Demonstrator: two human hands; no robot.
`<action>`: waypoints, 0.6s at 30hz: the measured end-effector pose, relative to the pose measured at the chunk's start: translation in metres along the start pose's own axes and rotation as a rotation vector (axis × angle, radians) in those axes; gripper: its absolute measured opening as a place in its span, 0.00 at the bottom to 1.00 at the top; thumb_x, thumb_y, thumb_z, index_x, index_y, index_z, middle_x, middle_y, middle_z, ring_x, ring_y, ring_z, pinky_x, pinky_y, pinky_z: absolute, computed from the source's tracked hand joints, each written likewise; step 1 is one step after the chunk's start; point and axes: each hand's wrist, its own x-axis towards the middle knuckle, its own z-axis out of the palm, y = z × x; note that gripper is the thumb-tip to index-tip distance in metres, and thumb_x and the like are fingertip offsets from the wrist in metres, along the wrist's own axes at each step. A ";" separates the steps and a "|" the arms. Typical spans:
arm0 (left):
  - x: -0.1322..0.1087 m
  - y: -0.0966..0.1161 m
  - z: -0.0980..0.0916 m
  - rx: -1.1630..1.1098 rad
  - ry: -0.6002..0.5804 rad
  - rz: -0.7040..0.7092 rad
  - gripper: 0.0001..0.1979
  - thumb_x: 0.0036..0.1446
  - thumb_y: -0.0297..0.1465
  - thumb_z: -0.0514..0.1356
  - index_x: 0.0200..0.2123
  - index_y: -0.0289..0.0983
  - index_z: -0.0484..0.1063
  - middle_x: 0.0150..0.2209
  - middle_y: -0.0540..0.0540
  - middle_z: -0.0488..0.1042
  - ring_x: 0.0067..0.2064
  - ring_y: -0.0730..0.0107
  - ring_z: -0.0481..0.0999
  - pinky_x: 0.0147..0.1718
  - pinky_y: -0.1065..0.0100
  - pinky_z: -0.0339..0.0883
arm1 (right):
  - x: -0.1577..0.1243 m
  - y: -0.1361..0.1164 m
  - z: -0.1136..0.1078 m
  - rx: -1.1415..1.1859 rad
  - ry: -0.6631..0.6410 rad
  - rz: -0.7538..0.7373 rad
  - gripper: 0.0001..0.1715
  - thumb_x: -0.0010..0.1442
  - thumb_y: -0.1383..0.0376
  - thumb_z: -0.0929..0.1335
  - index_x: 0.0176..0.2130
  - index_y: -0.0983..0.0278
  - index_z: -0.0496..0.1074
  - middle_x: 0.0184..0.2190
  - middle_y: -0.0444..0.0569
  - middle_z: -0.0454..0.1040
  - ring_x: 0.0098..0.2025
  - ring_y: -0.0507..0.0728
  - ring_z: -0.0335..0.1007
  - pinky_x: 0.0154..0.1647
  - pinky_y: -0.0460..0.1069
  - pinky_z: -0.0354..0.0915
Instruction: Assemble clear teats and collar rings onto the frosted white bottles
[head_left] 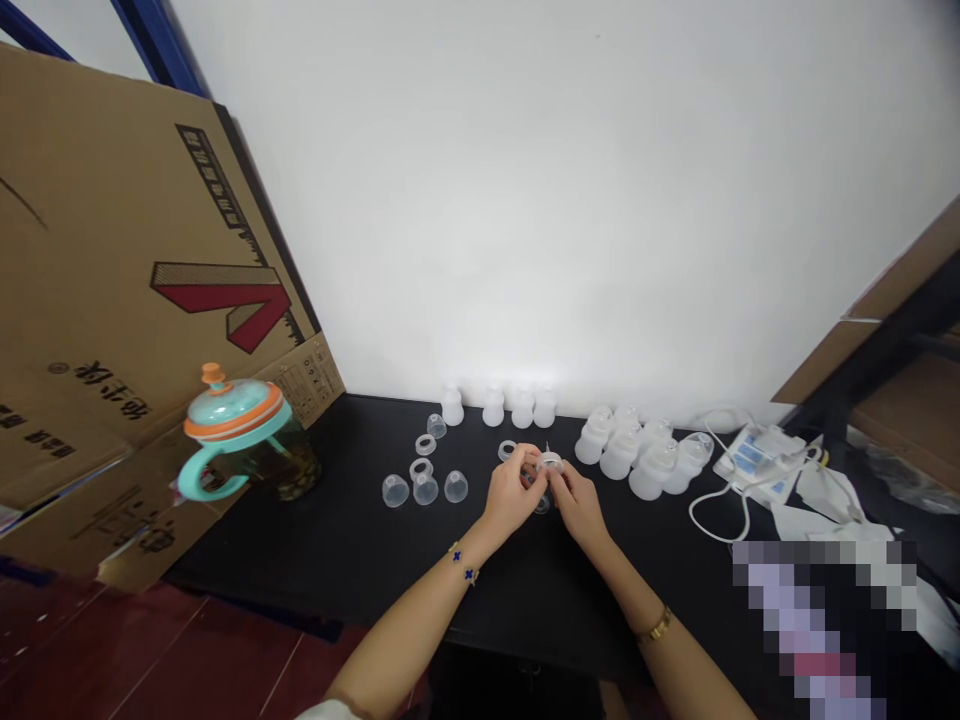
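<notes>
My left hand (512, 492) and my right hand (582, 508) meet over the black table, fingers closed on a white bottle collar ring (550, 460). A thin clear tip, which looks like a teat, sticks up from it; the fingers hide part of the piece. Just behind my left hand lies another collar ring (507, 450). Under my hands a clear part is mostly covered. To the left are clear domed caps (425, 489) and two more rings (421, 467). Several white bottle bodies (493, 406) stand along the wall. Capped baby bottles (652, 472) are grouped to the right.
At the left stands a teapot-like jug (238, 430) with a turquoise handle and orange-trimmed lid, before a large cardboard box (112, 250). Right of the bottles lie a white cable (720, 515) and white packets (761, 460). A white wall (562, 200) closes the table's back.
</notes>
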 end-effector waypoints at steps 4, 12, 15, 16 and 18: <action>0.000 -0.001 0.000 -0.001 0.001 -0.010 0.08 0.59 0.30 0.60 0.43 0.42 0.68 0.35 0.51 0.79 0.35 0.70 0.79 0.31 0.72 0.69 | -0.001 0.001 0.000 -0.005 -0.003 -0.007 0.20 0.68 0.51 0.60 0.29 0.60 0.65 0.20 0.41 0.67 0.23 0.54 0.63 0.25 0.47 0.54; 0.000 -0.001 -0.001 -0.005 0.003 -0.034 0.07 0.59 0.30 0.60 0.42 0.41 0.69 0.35 0.51 0.79 0.34 0.70 0.78 0.32 0.71 0.68 | 0.000 -0.002 -0.001 0.006 -0.013 -0.018 0.19 0.67 0.52 0.61 0.31 0.60 0.67 0.21 0.41 0.68 0.24 0.54 0.63 0.25 0.46 0.55; 0.000 -0.002 0.000 -0.015 0.004 -0.027 0.06 0.59 0.30 0.60 0.41 0.41 0.69 0.34 0.51 0.79 0.33 0.70 0.78 0.32 0.71 0.68 | -0.001 -0.004 -0.001 0.005 -0.013 -0.014 0.20 0.67 0.51 0.61 0.30 0.60 0.67 0.21 0.42 0.68 0.23 0.54 0.63 0.24 0.46 0.54; 0.001 -0.002 0.000 -0.017 0.005 -0.024 0.06 0.59 0.30 0.60 0.41 0.41 0.69 0.34 0.51 0.79 0.33 0.71 0.78 0.32 0.71 0.68 | -0.001 -0.004 -0.001 0.005 -0.013 -0.013 0.20 0.67 0.51 0.61 0.31 0.60 0.68 0.21 0.41 0.68 0.23 0.54 0.63 0.24 0.46 0.54; 0.001 -0.002 0.000 -0.015 0.010 -0.018 0.06 0.59 0.30 0.60 0.41 0.41 0.69 0.34 0.51 0.79 0.32 0.71 0.77 0.32 0.71 0.67 | -0.001 -0.003 0.000 0.005 -0.014 -0.017 0.19 0.67 0.51 0.61 0.31 0.60 0.68 0.21 0.41 0.68 0.23 0.54 0.63 0.24 0.46 0.54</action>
